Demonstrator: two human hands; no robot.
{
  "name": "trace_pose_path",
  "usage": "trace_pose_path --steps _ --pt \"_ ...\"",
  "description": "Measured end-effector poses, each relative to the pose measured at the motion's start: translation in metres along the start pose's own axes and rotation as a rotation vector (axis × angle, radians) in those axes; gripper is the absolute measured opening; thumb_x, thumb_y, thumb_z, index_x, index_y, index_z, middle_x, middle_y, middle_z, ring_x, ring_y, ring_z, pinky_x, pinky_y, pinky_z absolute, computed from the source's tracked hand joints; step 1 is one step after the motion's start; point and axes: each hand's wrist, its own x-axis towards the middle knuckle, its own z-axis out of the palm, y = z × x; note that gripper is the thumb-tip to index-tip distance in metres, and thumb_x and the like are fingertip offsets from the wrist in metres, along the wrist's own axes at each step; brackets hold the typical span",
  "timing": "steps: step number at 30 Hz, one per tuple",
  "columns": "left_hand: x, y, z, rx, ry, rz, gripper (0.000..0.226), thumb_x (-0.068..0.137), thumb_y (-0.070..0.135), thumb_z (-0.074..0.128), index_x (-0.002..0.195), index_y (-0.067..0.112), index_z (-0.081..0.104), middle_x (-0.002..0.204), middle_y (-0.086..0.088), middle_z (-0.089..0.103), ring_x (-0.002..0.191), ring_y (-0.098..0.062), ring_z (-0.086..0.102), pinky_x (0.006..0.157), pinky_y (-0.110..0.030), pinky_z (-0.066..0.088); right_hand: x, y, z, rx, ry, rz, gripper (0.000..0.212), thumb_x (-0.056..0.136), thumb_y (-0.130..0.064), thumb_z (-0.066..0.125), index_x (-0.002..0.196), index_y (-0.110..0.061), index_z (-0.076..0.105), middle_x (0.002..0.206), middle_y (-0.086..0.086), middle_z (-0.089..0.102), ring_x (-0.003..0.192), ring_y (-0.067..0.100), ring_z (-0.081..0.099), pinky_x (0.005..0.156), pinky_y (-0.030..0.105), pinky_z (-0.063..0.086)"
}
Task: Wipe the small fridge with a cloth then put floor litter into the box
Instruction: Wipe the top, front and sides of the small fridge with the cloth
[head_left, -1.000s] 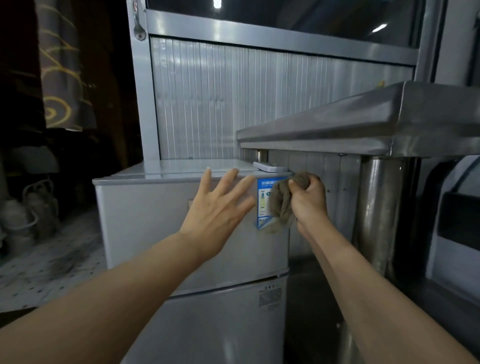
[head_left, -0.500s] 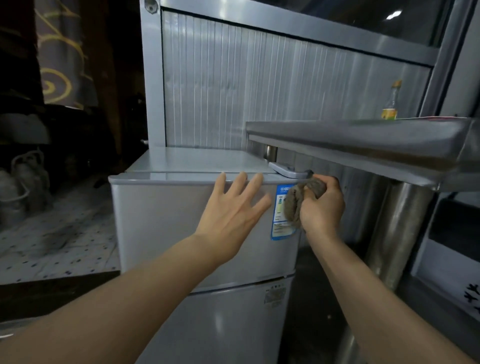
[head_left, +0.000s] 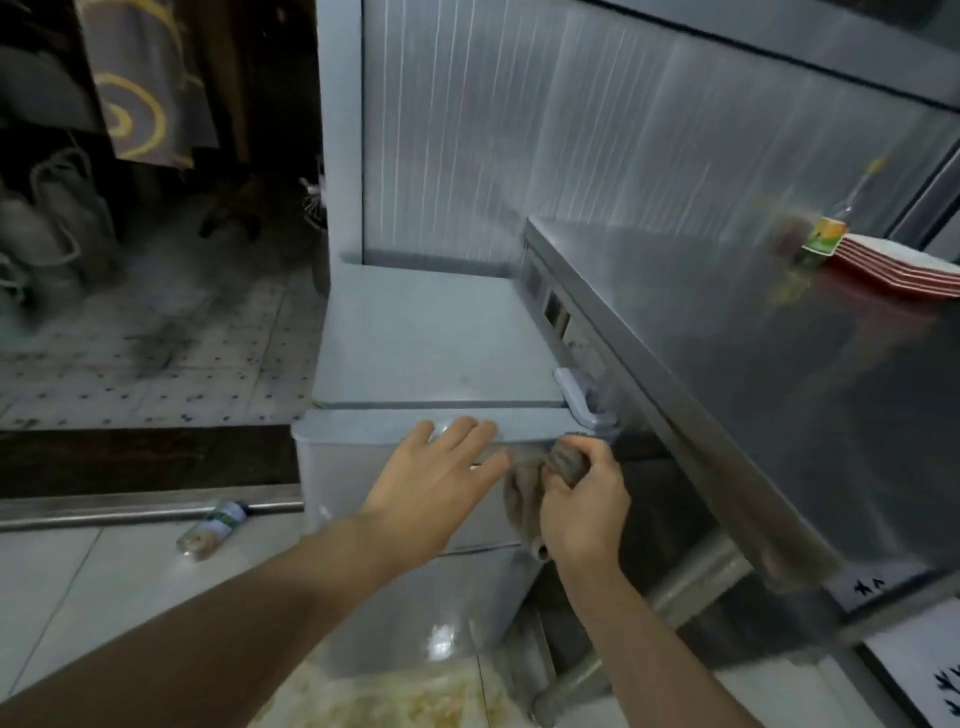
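The small grey fridge (head_left: 426, 338) stands between a tiled floor on the left and a steel counter on the right. My left hand (head_left: 441, 483) lies flat and open against the top of the upper door, fingers spread. My right hand (head_left: 582, 504) grips a brown-grey cloth (head_left: 524, 493) pressed to the door's upper right corner, just below the grey hinge cover (head_left: 582, 397). An empty plastic bottle (head_left: 213, 530) lies on the floor left of the fridge. No box is in view.
A steel counter (head_left: 753, 364) overhangs the fridge's right side, with stacked red plates (head_left: 893, 265) and a bottle (head_left: 823, 234) at its far end. A ribbed metal wall (head_left: 571, 145) rises behind. A metal door rail (head_left: 130, 512) crosses the floor. Bags (head_left: 62, 218) sit far left.
The view has risen and tilted down, so the fridge top, floor and bottle show. Both hands stay on the upper door; the cloth has slid slightly down its right edge.
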Motion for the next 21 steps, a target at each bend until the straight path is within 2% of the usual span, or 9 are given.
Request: trace_pose_path --steps 2,5,6,8,10,12,16,21 --pt "-0.015 -0.015 -0.025 -0.03 -0.037 -0.051 0.082 0.062 0.008 0.071 0.135 0.02 0.036 0.144 -0.01 0.035 0.131 -0.028 0.037 0.094 -0.04 0.041 -0.013 -0.027 -0.005 0.04 -0.079 -0.004 0.03 0.083 0.004 0.059 0.104 -0.017 0.057 0.1 0.0 0.06 0.097 0.014 0.059 0.086 0.02 0.05" --pt "-0.04 -0.046 -0.068 -0.068 -0.068 -0.139 0.083 0.044 0.014 0.085 0.122 0.02 0.056 0.125 -0.009 0.058 0.112 -0.026 0.058 0.08 -0.037 0.053 -0.027 -0.073 -0.012 0.1 -0.161 -0.009 0.03 0.084 0.003 0.061 0.108 -0.015 0.056 0.093 -0.005 0.061 0.089 0.007 0.061 0.081 0.022 0.052" --pt "-0.05 -0.057 -0.083 -0.089 -0.08 -0.159 0.082 0.042 0.015 0.086 0.119 0.02 0.059 0.123 -0.008 0.06 0.108 -0.025 0.06 0.077 -0.036 0.054 -0.031 -0.09 -0.014 0.084 -0.183 -0.01 0.028 0.084 0.0 0.063 0.107 -0.014 0.057 0.09 -0.006 0.062 0.086 0.007 0.062 0.079 0.023 0.053" --pt "-0.068 -0.081 -0.108 -0.151 -0.125 -0.199 0.078 0.062 0.013 0.076 0.132 0.022 0.044 0.138 -0.007 0.045 0.123 -0.024 0.048 0.091 -0.037 0.047 -0.036 -0.123 -0.015 0.037 -0.236 -0.009 0.024 0.083 -0.005 0.066 0.104 -0.015 0.058 0.087 -0.005 0.063 0.082 0.007 0.062 0.074 0.023 0.055" --pt "-0.087 -0.103 -0.13 -0.169 -0.141 -0.246 0.075 0.075 0.011 0.065 0.138 0.027 0.029 0.145 -0.002 0.033 0.131 -0.022 0.035 0.1 -0.038 0.038 -0.042 -0.158 -0.015 0.02 -0.288 -0.016 0.022 0.083 -0.007 0.067 0.102 -0.015 0.059 0.085 -0.004 0.064 0.08 0.005 0.062 0.068 0.015 0.053" --pt "-0.106 -0.126 -0.154 -0.189 -0.14 -0.282 0.071 0.076 0.013 0.065 0.136 0.028 0.032 0.142 0.0 0.036 0.129 -0.02 0.037 0.099 -0.037 0.039 -0.046 -0.192 -0.014 -0.023 -0.313 -0.048 0.021 0.083 -0.009 0.067 0.103 -0.013 0.06 0.087 -0.001 0.065 0.082 0.009 0.063 0.068 0.014 0.05" --pt "-0.145 -0.166 -0.2 -0.224 -0.162 -0.299 0.067 0.074 0.014 0.066 0.134 0.025 0.039 0.139 -0.001 0.041 0.124 -0.021 0.043 0.095 -0.037 0.043 -0.058 -0.254 -0.013 -0.096 -0.32 -0.118 0.022 0.082 -0.01 0.068 0.103 -0.008 0.063 0.094 0.007 0.063 0.089 0.02 0.06 0.081 0.034 0.052" --pt "-0.185 -0.203 -0.242 -0.267 -0.151 -0.328 0.065 0.079 0.021 0.064 0.137 0.027 0.035 0.141 0.002 0.038 0.127 -0.018 0.04 0.096 -0.036 0.042 -0.07 -0.309 -0.007 -0.124 -0.356 -0.092 0.025 0.084 -0.01 0.067 0.107 -0.008 0.061 0.101 0.01 0.062 0.095 0.024 0.06 0.09 0.042 0.05"
